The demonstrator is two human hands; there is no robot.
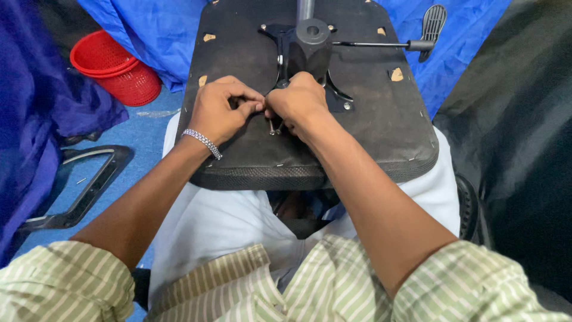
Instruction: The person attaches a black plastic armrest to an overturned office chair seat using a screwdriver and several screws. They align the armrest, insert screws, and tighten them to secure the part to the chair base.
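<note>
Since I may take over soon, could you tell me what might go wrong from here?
The screws stand loose under the right hand and could roll off the upturned seat base, which rests tilted on the lap. The left hand pinches something small that might drop onto the blue floor.

Soft, even indoor light is falling from above, keeping the scene fairly bright. The dark chair seat underside point(369, 113) is catching a dull sheen across its middle, and the metal post point(305, 8) at its far edge is glinting slightly. Faint shadows are gathering under the left hand point(221, 108) and right hand point(298, 102). The right edge is sinking into deep, detailless black. Focus is holding sharp at the centre, while the striped sleeves point(65, 280) along the bottom are softening and stretching from wide-angle distortion.
</note>
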